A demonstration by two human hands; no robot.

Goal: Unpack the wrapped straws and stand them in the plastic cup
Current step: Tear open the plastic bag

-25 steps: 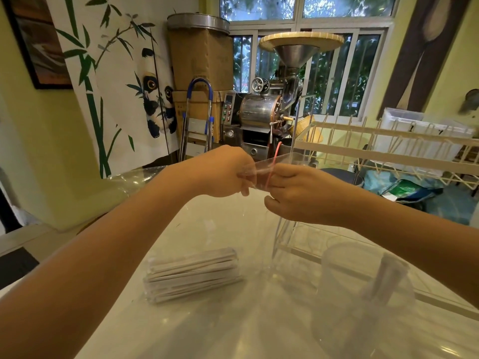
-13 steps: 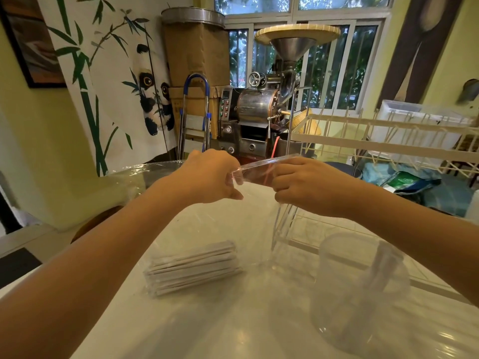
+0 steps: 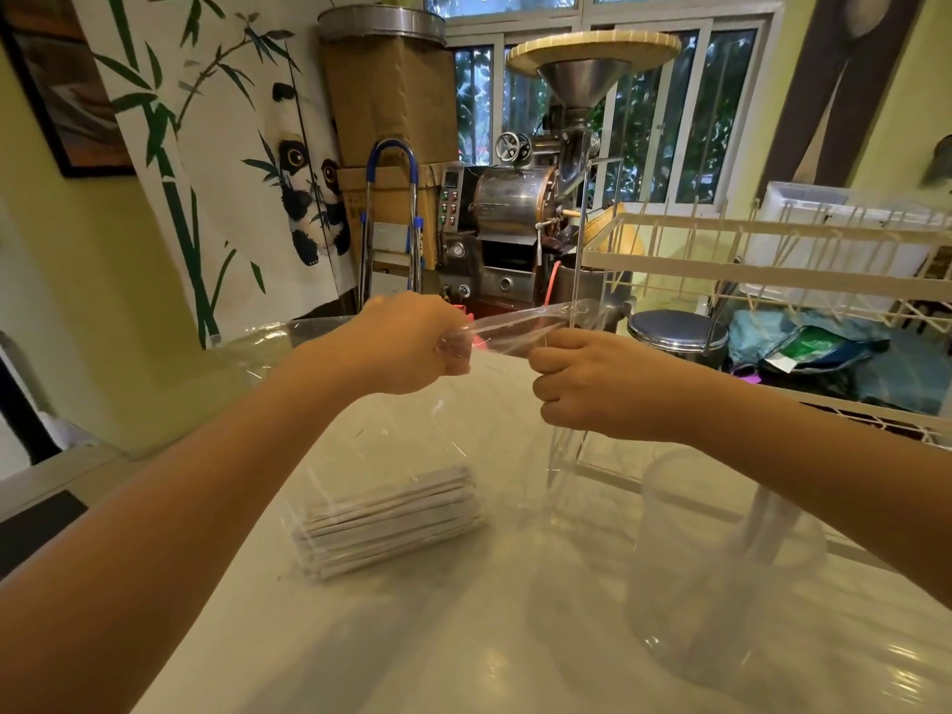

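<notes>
My left hand and my right hand are raised over the table, both pinching one clear-wrapped straw that stretches between them. The wrapper looks pulled taut; the straw inside is hard to make out. A bundle of paper-wrapped straws in clear film lies on the white table below my hands. The clear plastic cup stands at the right front, under my right forearm, with at least one clear straw leaning in it.
A white wire dish rack stands at the right, its clear acrylic frame close behind the cup. A coffee roaster, a folded step ladder and a metal stool stand beyond the table's far edge.
My hands have drawn apart, the left one to the left, stretching the wrapper between them. The straw has turned from near upright to lying sideways.
</notes>
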